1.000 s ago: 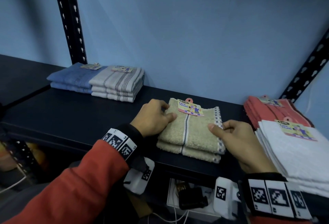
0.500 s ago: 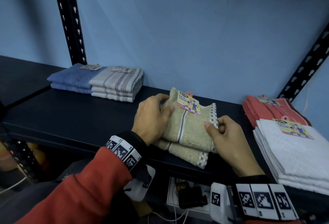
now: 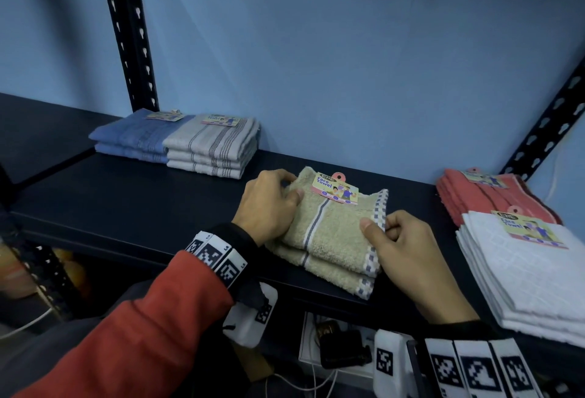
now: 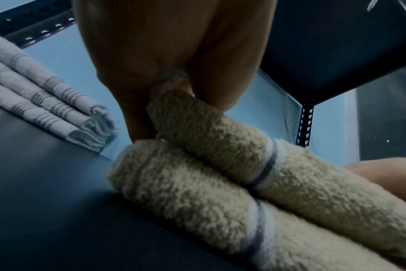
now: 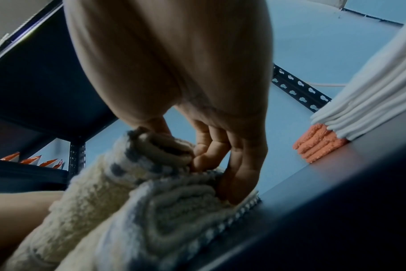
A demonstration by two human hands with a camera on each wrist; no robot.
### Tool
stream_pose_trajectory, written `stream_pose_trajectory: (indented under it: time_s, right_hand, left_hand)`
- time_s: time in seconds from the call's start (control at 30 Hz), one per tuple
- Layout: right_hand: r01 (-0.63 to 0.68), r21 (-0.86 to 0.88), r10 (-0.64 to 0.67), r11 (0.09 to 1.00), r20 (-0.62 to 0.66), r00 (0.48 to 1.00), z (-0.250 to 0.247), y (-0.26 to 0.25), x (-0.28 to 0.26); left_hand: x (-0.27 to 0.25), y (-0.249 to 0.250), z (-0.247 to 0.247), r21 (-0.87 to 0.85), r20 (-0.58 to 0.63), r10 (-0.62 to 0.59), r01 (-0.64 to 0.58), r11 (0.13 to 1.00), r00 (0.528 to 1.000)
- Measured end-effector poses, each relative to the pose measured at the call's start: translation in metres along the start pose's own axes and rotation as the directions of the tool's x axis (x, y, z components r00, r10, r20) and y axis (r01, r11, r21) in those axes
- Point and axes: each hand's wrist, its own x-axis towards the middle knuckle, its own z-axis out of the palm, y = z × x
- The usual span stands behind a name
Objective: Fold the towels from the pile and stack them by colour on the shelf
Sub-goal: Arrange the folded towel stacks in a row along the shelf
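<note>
Two folded beige towels lie stacked at the front middle of the dark shelf [image 3: 142,207]. The top beige towel [image 3: 332,223] carries a paper label and sits askew on the lower beige towel [image 3: 335,274]. My left hand [image 3: 289,187] pinches the top towel's left fold, thumb on top. My right hand [image 3: 378,226] pinches its checkered right edge. In the left wrist view my left hand [image 4: 174,82] holds the upper roll [image 4: 220,139] above the lower one [image 4: 197,201]. In the right wrist view the fingers [image 5: 211,152] curl under the checkered edge [image 5: 151,152].
A blue stack [image 3: 133,135] and a grey striped stack [image 3: 212,147] stand at the back left. A coral stack [image 3: 481,195] and a white stack [image 3: 522,271] fill the right end. Bare shelf lies between the grey and beige stacks. Slotted black uprights stand behind.
Both hands raised the top beige towel off the lower one and shifted it back. It no longer lines up with the towel beneath.
</note>
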Motion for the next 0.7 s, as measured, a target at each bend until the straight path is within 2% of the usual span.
stream_pose_trajectory:
  time_s: [0.23,0.7]
  right_hand:
    - [-0.017,-0.029,0.017,0.999,0.019,1.0,-0.006,0.003,0.0]
    - [-0.036,-0.053,0.04,0.998,0.059,0.997,-0.015,0.007,-0.002]
  left_hand:
    - [-0.005,0.0,-0.002,0.023,0.069,-0.033,0.031,0.999,0.997]
    - [-0.011,0.005,-0.003,0.006,0.159,0.013,-0.014,1.0,0.987]
